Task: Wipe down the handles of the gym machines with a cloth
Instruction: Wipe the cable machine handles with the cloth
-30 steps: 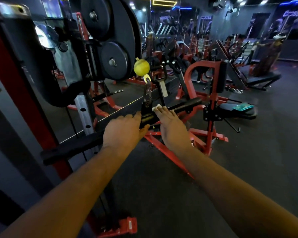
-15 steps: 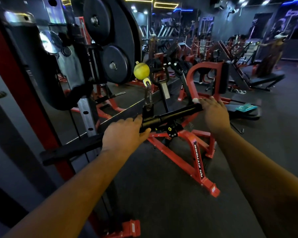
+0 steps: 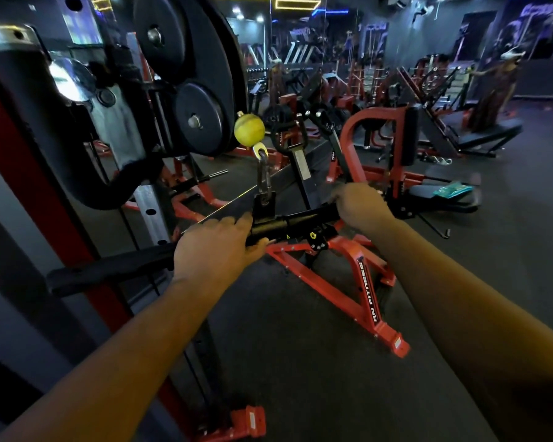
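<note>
Sliding back inward, R hand (image 3: 359, 204) now wraps the bar (image 3: 304, 218) near its right end; it was at the tip 0.5 s ago. Cloth not visible, prob. under that palm. L hand (image 3: 217, 247) stays clamped left of centre, so the wipe pass looks ongoing.

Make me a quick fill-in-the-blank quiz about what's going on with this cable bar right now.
1. The left hand grips the black bar just left of its ____ clip.
2. The right hand is closed over the bar's ____ end.
3. A ____ ball sits on the cable above the clip.
4. The floor frame beneath the bar is painted ____.

Missing words: centre; right; yellow; red
</note>
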The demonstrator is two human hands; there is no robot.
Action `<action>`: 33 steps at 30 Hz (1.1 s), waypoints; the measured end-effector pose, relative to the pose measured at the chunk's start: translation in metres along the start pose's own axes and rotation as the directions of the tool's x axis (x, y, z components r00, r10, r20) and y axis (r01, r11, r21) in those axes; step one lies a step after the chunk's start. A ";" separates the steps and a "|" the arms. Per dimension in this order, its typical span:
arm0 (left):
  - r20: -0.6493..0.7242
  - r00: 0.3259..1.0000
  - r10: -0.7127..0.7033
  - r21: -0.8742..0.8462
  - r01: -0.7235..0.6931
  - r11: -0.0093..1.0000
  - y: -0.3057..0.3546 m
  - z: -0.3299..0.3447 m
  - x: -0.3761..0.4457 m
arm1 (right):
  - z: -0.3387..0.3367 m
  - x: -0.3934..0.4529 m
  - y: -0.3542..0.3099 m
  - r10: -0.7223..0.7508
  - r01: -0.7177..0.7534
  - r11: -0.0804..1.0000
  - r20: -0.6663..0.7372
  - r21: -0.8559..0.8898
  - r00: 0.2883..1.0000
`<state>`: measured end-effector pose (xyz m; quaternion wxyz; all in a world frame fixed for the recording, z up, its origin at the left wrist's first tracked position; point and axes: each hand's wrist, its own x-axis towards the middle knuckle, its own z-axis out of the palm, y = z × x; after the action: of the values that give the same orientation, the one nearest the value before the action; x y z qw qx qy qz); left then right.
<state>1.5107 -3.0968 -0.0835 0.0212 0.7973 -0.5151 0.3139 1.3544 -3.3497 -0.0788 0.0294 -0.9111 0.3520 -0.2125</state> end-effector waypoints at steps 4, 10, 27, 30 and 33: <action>0.014 1.000 -0.005 -0.023 0.006 1.000 0.000 0.000 -0.002 | -0.001 -0.012 -0.029 -0.074 0.084 0.989 -0.080 0.121 0.994; 0.011 1.000 -0.023 -0.077 0.023 0.997 0.007 -0.001 -0.004 | 0.021 -0.062 -0.076 -0.180 0.277 0.910 -0.308 0.309 0.934; 0.025 0.998 -0.055 -0.128 0.058 0.990 0.016 0.003 -0.002 | 0.044 -0.020 -0.023 0.696 0.087 -0.360 0.205 0.929 0.688; 0.027 0.997 -0.070 -0.163 0.073 0.984 0.014 0.007 -0.003 | 0.045 -0.035 -0.062 0.679 0.060 -0.287 0.159 0.956 0.717; 0.018 0.997 -0.079 -0.165 0.081 0.983 0.013 0.008 -0.003 | 0.061 -0.063 -0.105 0.576 0.009 -0.258 0.146 0.966 0.804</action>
<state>1.5026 -3.1035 -0.0948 0.0973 0.8146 -0.5069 0.2645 1.4032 -3.2353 -0.1360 0.6878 -0.3761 0.2724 -0.5579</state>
